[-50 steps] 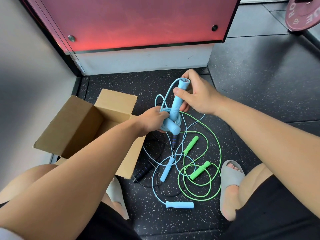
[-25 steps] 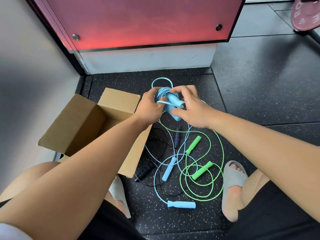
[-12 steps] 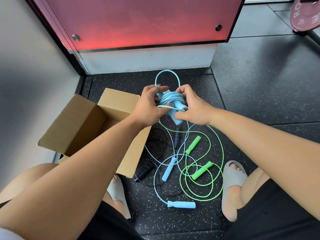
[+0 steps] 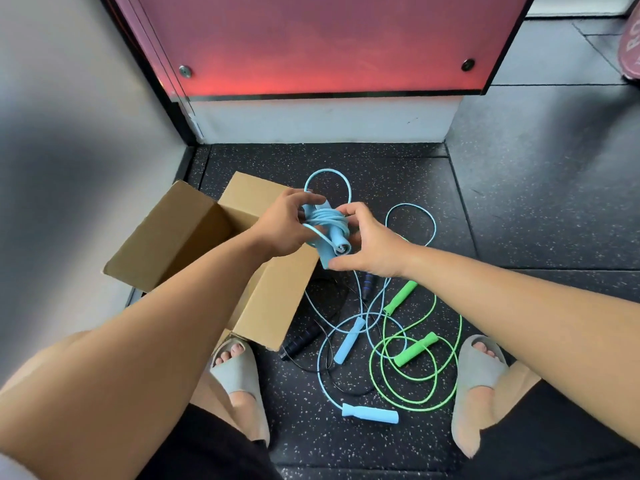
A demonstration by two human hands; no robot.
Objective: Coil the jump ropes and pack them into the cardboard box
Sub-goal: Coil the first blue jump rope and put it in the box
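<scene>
A light blue jump rope (image 4: 327, 230), its cord wound round its two handles, is held between my hands above the right edge of the open cardboard box (image 4: 194, 237). My left hand (image 4: 284, 225) grips the bundle from the left. My right hand (image 4: 369, 245) pinches it from the right, thumb under a handle end. A loose cord loop rises behind the bundle. On the floor lie a second light blue rope (image 4: 370, 415), a green rope (image 4: 414, 348) and a black rope with dark handles (image 4: 300, 341), tangled together.
The box stands on speckled black rubber flooring (image 4: 519, 220) by a grey wall at the left. A red panel (image 4: 329, 43) with a white base closes the back. My feet in grey slides (image 4: 479, 379) flank the ropes. A weight plate (image 4: 632, 46) shows at the far right.
The bundle has moved left, from above the floor ropes to over the box's right edge. More cord is wrapped round the handles, and the upright handle is now folded into the bundle.
</scene>
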